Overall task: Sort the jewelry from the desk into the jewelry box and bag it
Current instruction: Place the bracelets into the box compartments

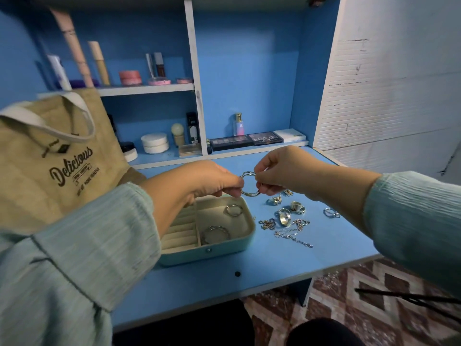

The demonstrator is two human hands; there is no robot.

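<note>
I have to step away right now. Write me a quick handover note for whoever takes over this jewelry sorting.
Hands: left hand and right hand both pinch one silver bangle, held above the desk just behind the jewelry box.
Done: two bangles already lie in the open box's right-hand compartments.
Left: put in the held bangle, then the rings and chains lying on the desk right of the box. Close the box and put it into the tan bag standing at far left.
</note>
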